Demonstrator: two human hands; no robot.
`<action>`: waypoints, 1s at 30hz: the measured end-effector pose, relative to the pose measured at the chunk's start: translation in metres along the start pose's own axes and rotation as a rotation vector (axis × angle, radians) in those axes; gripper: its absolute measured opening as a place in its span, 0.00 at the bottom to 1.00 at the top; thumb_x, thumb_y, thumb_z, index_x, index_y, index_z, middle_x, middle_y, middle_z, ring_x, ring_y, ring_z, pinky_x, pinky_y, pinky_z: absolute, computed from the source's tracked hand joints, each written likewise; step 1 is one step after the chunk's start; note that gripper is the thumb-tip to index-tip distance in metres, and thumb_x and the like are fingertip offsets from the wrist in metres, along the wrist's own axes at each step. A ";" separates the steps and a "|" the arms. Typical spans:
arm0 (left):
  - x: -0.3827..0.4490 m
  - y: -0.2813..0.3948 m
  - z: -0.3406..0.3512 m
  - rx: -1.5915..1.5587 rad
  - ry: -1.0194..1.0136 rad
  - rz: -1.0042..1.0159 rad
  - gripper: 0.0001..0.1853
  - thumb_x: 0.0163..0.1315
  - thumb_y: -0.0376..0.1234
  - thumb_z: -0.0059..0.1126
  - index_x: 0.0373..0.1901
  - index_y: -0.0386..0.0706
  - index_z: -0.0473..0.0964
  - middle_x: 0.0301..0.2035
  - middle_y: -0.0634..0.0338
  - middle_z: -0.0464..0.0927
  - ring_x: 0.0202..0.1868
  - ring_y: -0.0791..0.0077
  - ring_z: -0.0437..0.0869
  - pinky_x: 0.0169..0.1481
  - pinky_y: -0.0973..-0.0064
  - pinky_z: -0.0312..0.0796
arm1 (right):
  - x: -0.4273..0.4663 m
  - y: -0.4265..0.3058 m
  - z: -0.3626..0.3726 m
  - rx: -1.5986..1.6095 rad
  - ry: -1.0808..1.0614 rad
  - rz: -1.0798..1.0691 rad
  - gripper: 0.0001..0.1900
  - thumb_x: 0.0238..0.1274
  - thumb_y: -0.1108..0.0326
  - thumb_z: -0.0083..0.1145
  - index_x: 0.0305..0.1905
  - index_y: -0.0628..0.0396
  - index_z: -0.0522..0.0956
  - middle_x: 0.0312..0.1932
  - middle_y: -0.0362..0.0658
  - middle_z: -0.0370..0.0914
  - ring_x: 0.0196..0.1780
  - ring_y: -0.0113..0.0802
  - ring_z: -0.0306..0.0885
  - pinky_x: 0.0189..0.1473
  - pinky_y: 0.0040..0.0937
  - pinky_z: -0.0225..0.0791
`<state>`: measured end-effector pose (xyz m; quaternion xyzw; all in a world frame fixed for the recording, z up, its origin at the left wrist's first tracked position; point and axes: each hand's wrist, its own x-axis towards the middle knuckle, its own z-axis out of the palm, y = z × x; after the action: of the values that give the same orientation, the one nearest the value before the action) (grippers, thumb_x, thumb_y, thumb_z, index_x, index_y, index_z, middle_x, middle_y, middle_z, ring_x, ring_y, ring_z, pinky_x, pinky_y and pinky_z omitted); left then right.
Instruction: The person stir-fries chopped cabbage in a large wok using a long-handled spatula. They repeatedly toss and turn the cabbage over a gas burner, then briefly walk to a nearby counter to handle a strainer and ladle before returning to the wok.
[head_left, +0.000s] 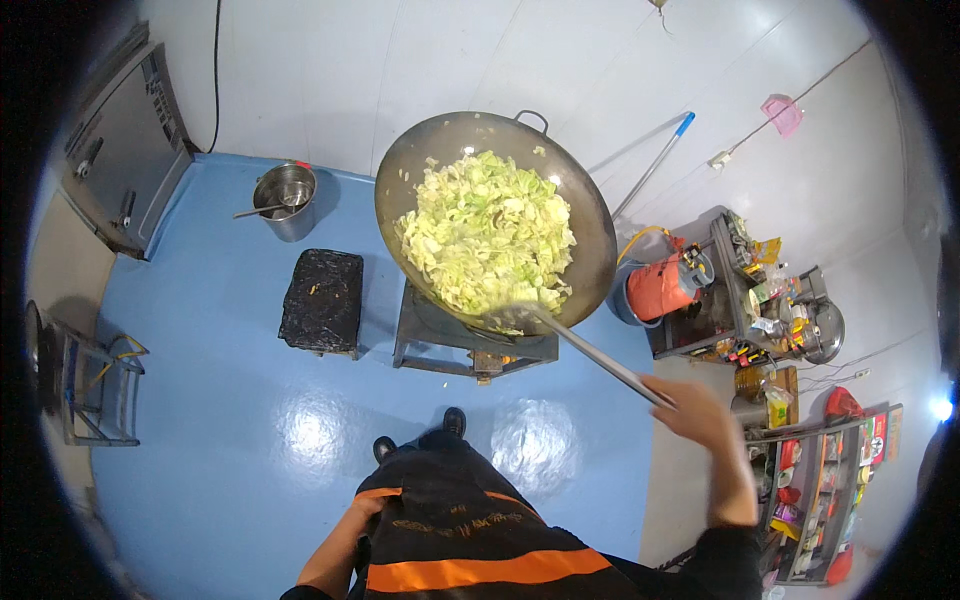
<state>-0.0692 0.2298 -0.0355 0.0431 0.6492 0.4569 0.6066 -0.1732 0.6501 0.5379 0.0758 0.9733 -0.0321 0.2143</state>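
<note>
A large steel wok (589, 247) sits on a low metal gas stove (401, 330), and a heap of chopped cabbage (487, 225) fills its middle. My right hand (686, 409) grips the long metal handle of a spatula (592, 351). The spatula's blurred head is in the near edge of the cabbage. My left hand (367, 506) is tucked into the pocket of my black and orange apron (457, 540), so its fingers are hidden.
Left of the stove stand a black plastic-covered block (322, 300) and a steel bucket (289, 225) with a ladle. A gas cylinder (660, 289) and a loaded shelf (750, 307) are at right. A blue-tipped pole (652, 169) leans on the wall.
</note>
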 end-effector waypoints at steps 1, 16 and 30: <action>-0.004 0.029 -0.007 -0.047 -0.027 -0.100 0.21 0.63 0.37 0.38 0.58 0.52 0.67 0.57 0.57 0.68 0.58 0.65 0.68 0.61 0.76 0.60 | 0.037 0.008 0.032 0.080 0.018 0.031 0.25 0.48 0.68 0.51 0.57 0.48 0.69 0.42 0.57 0.75 0.47 0.54 0.72 0.48 0.44 0.65; 0.011 0.134 -0.005 -0.407 0.151 -0.361 0.19 0.63 0.37 0.39 0.56 0.48 0.68 0.55 0.54 0.69 0.57 0.64 0.70 0.59 0.75 0.62 | 0.141 0.164 -0.021 1.502 -0.060 0.465 0.20 0.60 0.64 0.49 0.57 0.49 0.66 0.22 0.42 0.68 0.12 0.19 0.58 0.10 0.17 0.54; -0.002 0.132 0.009 -0.495 0.223 -0.362 0.19 0.63 0.36 0.41 0.54 0.45 0.70 0.54 0.52 0.70 0.55 0.62 0.71 0.57 0.74 0.64 | 0.345 0.064 0.055 0.979 -0.130 -0.156 0.31 0.59 0.69 0.47 0.68 0.47 0.54 0.18 0.41 0.66 0.15 0.28 0.63 0.17 0.30 0.60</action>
<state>-0.1273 0.3093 0.0526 -0.2720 0.5782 0.4875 0.5950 -0.4492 0.7542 0.3404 0.0922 0.8314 -0.5059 0.2106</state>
